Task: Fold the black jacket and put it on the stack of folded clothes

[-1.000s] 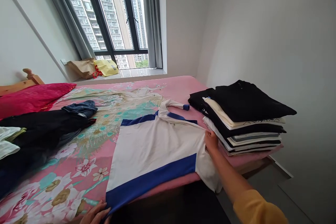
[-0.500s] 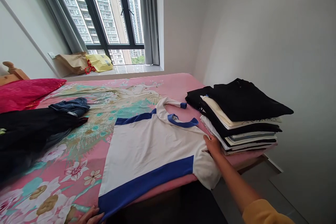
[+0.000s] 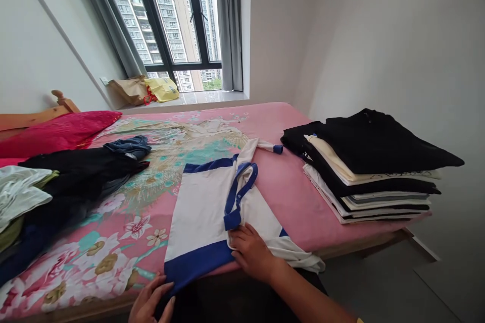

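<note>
A white long-sleeved polo shirt (image 3: 208,212) with blue collar, cuffs and side bands lies across the near edge of the bed. Its collar end is turned over toward the middle, with the buttoned blue placket showing. My right hand (image 3: 252,252) grips the folded-over part near the front edge, its fingers closed on the cloth. At the shirt's near left corner, my left hand (image 3: 151,300) holds the blue band between fingers and thumb. One sleeve stretches away to a blue cuff; the other lies bunched beside my right forearm.
A tall stack of folded clothes (image 3: 375,176), black on top, stands at the bed's right edge. Loose dark clothes (image 3: 76,176) and a pale garment (image 3: 22,192) lie left, by a red pillow (image 3: 64,133). Bags (image 3: 131,90) rest on the windowsill.
My right hand has moved left and nearer, bringing the shirt's collar end over onto its body. My left hand remains at the corner. The view has shifted left.
</note>
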Tool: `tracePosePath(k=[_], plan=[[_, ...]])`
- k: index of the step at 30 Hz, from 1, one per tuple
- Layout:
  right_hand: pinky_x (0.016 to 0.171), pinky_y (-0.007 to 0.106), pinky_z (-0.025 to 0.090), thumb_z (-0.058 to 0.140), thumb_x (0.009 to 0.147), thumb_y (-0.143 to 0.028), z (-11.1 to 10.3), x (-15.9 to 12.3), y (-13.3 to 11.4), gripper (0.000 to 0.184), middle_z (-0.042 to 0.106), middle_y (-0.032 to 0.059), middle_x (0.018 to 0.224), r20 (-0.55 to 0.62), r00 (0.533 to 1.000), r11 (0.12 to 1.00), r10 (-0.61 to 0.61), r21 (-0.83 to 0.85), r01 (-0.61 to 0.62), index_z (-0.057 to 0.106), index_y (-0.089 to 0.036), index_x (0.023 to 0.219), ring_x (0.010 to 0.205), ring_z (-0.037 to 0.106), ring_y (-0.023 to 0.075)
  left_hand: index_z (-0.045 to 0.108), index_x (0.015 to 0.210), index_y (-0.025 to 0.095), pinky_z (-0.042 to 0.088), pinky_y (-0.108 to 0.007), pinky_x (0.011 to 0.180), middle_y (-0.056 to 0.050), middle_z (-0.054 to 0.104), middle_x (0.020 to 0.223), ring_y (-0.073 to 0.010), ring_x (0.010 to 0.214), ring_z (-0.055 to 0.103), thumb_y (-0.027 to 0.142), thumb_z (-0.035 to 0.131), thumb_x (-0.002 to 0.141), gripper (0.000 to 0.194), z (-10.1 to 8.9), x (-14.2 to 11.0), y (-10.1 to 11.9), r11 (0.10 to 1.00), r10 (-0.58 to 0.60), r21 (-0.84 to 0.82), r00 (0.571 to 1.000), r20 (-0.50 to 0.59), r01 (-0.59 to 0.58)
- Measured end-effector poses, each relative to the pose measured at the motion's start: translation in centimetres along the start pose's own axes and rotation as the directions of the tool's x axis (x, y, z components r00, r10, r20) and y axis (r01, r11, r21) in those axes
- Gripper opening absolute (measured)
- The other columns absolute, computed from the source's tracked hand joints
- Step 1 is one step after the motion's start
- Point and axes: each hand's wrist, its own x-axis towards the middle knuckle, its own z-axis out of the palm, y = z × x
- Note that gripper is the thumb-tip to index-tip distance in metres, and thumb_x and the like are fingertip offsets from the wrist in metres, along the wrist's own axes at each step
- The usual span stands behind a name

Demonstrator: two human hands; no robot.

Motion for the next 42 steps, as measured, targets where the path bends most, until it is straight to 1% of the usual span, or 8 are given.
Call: tracePosePath(k=[5, 10, 15, 22, 30, 36, 39, 42], plan=[[0.102, 0.038, 0.038, 0.05, 0.089, -0.022, -2.0, -1.0, 0.7, 0.015, 0.06, 0.0051, 0.112, -0.17, 0.984, 0.992, 0.049, 0.126, -0.027, 0.064, -0.022, 0.096, 0.112, 0.049, 0.0202, 0.066, 0.099, 0.025, 0.053, -0.037, 0.079, -0.005, 0.068, 0.101, -0.0244, 0.094, 0.065, 0.051, 0.057, 0.079, 0.034, 0.0, 3.2, 3.8, 0.993, -0.114, -0.04, 0.992, -0.046, 0.112], [0.092, 0.042, 0.044, 0.044, 0.091, -0.023, -3.2, -3.1, 3.2, 0.019, 0.06, 0.008, 0.102, -0.38, 0.897, 0.973, 0.224, 0.136, -0.185, 0.062, -0.021, 0.096, 0.101, 0.053, 0.0221, 0.066, 0.096, 0.023, 0.052, -0.033, 0.079, -0.004, 0.068, 0.099, -0.0206, 0.093, 0.064, 0.044, 0.05, 0.086, 0.028, 1.6, 9.7, 9.8, 0.937, -0.118, -0.315, 0.987, 0.111, 0.147], [0.084, 0.037, 0.049, 0.046, 0.089, -0.034, -4.7, -2.1, 5.7, 0.022, 0.061, 0.0088, 0.101, -0.35, 0.834, 0.892, 0.426, 0.319, -0.321, 0.063, -0.02, 0.095, 0.097, 0.056, 0.0225, 0.065, 0.09, 0.019, 0.047, -0.027, 0.068, -0.004, 0.069, 0.084, -0.0166, 0.075, 0.062, 0.043, 0.043, 0.088, 0.032, 4.1, 18.0, 13.7, 0.842, -0.182, -0.433, 0.926, 0.33, 0.32], [0.043, 0.022, 0.044, 0.05, 0.077, -0.054, -5.9, 7.0, 11.6, 0.045, 0.061, 0.0048, 0.074, -0.121, 0.595, 0.499, 0.794, 0.688, -0.527, 0.059, -0.015, 0.097, 0.064, 0.058, 0.0168, 0.068, 0.084, 0.015, 0.038, -0.028, 0.063, -0.01, 0.069, 0.081, -0.0217, 0.075, 0.062, 0.048, 0.062, 0.07, 0.036, 8.5, 24.9, 15.8, 0.91, -0.217, -0.159, 0.767, 0.603, 0.383], [0.056, 0.02, 0.038, 0.061, 0.069, -0.041, -4.7, 14.7, 13.0, 0.024, 0.053, -0.0029, 0.065, -0.167, 0.767, 0.679, 0.619, 0.604, -0.417, 0.055, -0.018, 0.071, 0.06, 0.047, 0.0104, 0.067, 0.069, 0.016, 0.034, -0.022, 0.051, 0.001, 0.062, 0.058, -0.0112, 0.053, 0.053, 0.011, 0.054, 0.063, 0.015, 10.1, 25.4, 12.3, 0.888, -0.156, -0.215, 0.705, 0.692, 0.407], [0.058, 0.022, 0.035, 0.053, 0.073, -0.027, -5.3, 16.9, 11.8, 0.009, 0.05, -0.0037, 0.063, -0.149, 0.894, 0.873, 0.422, 0.332, -0.357, 0.055, -0.019, 0.073, 0.059, 0.046, 0.0111, 0.063, 0.073, 0.018, 0.034, -0.027, 0.064, -0.003, 0.063, 0.072, -0.0164, 0.072, 0.054, 0.007, 0.048, 0.066, 0.02, 8.4, 28.6, 12.7, 0.913, -0.072, -0.296, 0.823, 0.564, 0.282], [0.058, 0.022, 0.034, 0.053, 0.071, -0.025, -5.9, 18.7, 11.7, 0.007, 0.05, -0.0036, 0.063, -0.154, 0.893, 0.89, 0.422, 0.257, -0.376, 0.052, -0.019, 0.068, 0.059, 0.046, 0.0111, 0.055, 0.071, 0.018, 0.035, -0.026, 0.062, -0.001, 0.059, 0.071, -0.0144, 0.069, 0.051, 0.011, 0.041, 0.071, 0.017, 10.0, 29.9, 13.7, 0.772, -0.079, -0.497, 0.835, 0.544, 0.397], [0.059, 0.023, 0.035, 0.054, 0.071, -0.025, -5.0, 20.1, 12.4, 0.008, 0.052, -0.0032, 0.065, -0.175, 0.881, 0.891, 0.439, 0.213, -0.401, 0.052, -0.019, 0.066, 0.061, 0.046, 0.0113, 0.051, 0.062, 0.017, 0.033, -0.025, 0.059, 0.001, 0.053, 0.062, -0.0124, 0.062, 0.046, 0.017, 0.042, 0.072, 0.014, 13.2, 30.2, 13.1, 0.545, -0.127, -0.572, 0.735, 0.666, 0.613]])
